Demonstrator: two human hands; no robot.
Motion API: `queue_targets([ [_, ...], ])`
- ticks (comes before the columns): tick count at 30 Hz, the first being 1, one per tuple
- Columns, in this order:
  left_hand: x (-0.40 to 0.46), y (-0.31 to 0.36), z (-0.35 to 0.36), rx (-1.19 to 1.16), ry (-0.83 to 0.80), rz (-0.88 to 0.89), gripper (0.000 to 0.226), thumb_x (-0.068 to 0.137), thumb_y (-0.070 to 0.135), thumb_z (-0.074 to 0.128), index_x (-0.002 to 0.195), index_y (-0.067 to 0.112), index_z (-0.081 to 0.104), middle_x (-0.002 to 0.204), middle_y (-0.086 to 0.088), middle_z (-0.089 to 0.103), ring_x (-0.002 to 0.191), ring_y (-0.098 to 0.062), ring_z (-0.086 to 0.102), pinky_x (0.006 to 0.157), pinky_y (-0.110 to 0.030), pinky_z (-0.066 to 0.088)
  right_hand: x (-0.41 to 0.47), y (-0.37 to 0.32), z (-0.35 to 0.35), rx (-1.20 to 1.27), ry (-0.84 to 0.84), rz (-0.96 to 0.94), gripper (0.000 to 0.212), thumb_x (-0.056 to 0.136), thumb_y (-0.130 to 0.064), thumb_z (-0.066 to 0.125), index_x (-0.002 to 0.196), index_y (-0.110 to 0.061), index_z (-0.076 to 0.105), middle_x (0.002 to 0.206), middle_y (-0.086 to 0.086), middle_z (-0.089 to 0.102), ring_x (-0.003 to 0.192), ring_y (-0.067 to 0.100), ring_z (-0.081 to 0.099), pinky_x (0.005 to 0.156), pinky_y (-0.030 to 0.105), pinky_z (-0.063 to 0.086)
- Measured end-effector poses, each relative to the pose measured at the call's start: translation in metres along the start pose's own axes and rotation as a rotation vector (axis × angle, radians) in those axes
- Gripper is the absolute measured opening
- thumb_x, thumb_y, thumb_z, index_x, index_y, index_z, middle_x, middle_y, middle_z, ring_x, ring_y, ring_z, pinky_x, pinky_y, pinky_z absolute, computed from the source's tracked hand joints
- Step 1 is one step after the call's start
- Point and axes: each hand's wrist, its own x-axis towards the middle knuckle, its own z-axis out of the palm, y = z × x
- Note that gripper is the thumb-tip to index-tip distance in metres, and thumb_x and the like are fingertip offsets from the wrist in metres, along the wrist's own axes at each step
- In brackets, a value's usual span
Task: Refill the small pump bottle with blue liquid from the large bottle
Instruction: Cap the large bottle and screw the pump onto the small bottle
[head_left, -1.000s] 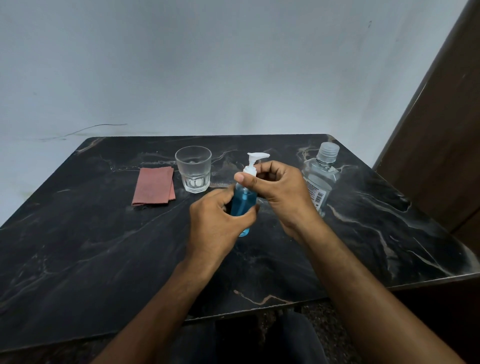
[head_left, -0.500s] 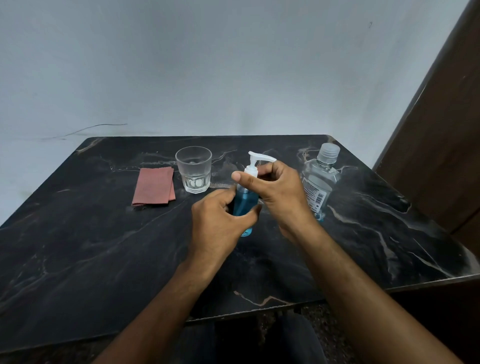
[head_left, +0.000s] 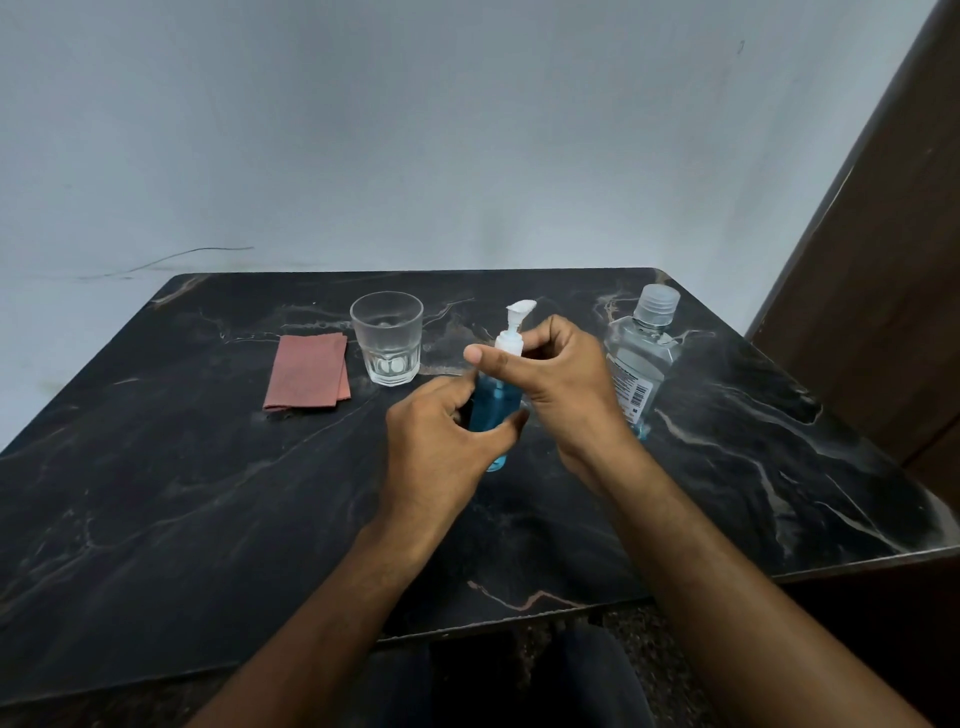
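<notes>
I am looking down on a black marble table (head_left: 208, 519), where the large bottle (head_left: 640, 364) is standing upright near the far right corner, cap on. My left hand (head_left: 441, 447) is gripping the blue body of the small pump bottle (head_left: 496, 402), upright at the table's middle. My right hand (head_left: 550, 379) is pinching its white collar under the pump head. A folded reddish cloth (head_left: 307, 371) is lying beside a glass tumbler (head_left: 387, 338).

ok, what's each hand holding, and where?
Both hold the pump bottle: left hand round its blue body, right hand pinching the white collar.
</notes>
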Motion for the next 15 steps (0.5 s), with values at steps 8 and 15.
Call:
queue_targets([
  [8, 0.001, -0.001, -0.003, -0.051, 0.01, -0.042, 0.028, 0.071, 0.036, 0.09, 0.092, 0.021, 0.079, 0.08, 0.009, 0.074, 0.072, -0.005, 0.072, 0.065, -0.025, 0.061, 0.001, 0.001, -0.006, 0.068, -0.161, 0.052, 0.054, 0.074, -0.022, 0.087, 0.119, -0.009, 0.06, 0.102, 0.003, 0.065, 0.093, 0.014, 0.064, 0.085, 0.036, 0.056],
  [15, 0.001, 0.0, -0.004, -0.068, -0.014, -0.039, 0.03, 0.077, 0.037, 0.086, 0.1, 0.018, 0.079, 0.086, 0.003, 0.076, 0.077, -0.016, 0.074, 0.067, -0.04, 0.063, 0.005, 0.002, -0.019, 0.094, -0.158, -0.037, 0.025, 0.084, 0.005, 0.072, 0.109, 0.003, 0.074, 0.107, 0.015, 0.077, 0.1, 0.03, 0.073, 0.092, 0.042, 0.058],
])
